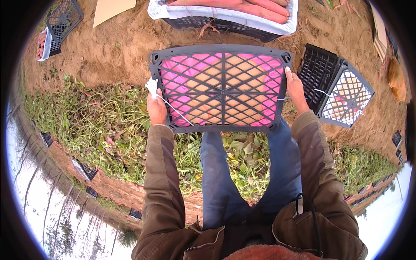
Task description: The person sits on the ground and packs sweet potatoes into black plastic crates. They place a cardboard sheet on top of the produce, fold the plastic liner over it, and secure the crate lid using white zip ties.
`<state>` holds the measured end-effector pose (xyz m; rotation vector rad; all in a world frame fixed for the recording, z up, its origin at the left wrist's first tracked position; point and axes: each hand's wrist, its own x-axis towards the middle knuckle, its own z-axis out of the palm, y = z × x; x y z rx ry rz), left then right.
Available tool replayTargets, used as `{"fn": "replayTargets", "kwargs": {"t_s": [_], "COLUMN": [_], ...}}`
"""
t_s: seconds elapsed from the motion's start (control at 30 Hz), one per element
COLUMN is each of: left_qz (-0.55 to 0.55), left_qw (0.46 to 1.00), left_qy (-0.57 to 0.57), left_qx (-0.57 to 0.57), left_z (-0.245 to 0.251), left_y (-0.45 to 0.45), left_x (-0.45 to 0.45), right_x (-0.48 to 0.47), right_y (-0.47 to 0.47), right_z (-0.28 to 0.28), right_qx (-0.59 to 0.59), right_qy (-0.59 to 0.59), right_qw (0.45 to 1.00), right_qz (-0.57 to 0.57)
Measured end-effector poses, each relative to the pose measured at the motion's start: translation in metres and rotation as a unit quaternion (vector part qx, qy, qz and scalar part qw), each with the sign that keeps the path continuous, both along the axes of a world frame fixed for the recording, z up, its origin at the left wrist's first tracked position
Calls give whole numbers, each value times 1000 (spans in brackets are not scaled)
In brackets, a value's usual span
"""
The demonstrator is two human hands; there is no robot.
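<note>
A black plastic crate with a lattice lid (223,92) is before me, gripped at both short sides. My left hand (157,107) holds its left side, with a bunch of white cable ties (151,87) between the fingers; one long tie trails across the lid. At the right side, near the upper corner, my right hand (295,89) grips the crate. Through the lattice show a pink liner (177,70) and tan cardboard (208,81). A thin white tie sticks out from the crate's right side. What lies under the cardboard is hidden.
An open black crate (227,27) lined with white holds sweet potatoes (260,11) at the top. To the right, a lidded crate (346,94) stands on soil by another black crate (317,76). Cut vines (107,130) cover the ground around my legs. Cardboard (112,9) lies upper left.
</note>
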<state>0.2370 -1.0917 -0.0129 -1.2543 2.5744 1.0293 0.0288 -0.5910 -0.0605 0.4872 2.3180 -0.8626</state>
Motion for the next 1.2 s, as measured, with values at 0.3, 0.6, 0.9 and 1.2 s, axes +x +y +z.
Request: {"fn": "replayTargets", "kwargs": {"t_s": [0.3,0.6,0.9,1.2], "left_qz": [-96,-110,-120,-86], "left_qw": [995,993,993,991], "left_qy": [16,26,12,-89], "left_qx": [33,-37,17,-56], "left_z": [-8,-7,-14,102], "left_y": [-28,-3,-15,-19], "left_x": [6,23,33,-39], "right_x": [140,150,136,85], "right_y": [2,31,23,-82], "right_z": [35,-4,29,223], "right_qx": [44,-22,-25,-81], "right_qy": [45,-55,-89,56], "right_qw": [997,991,987,988], "right_qz": [-48,-122,-129,116]}}
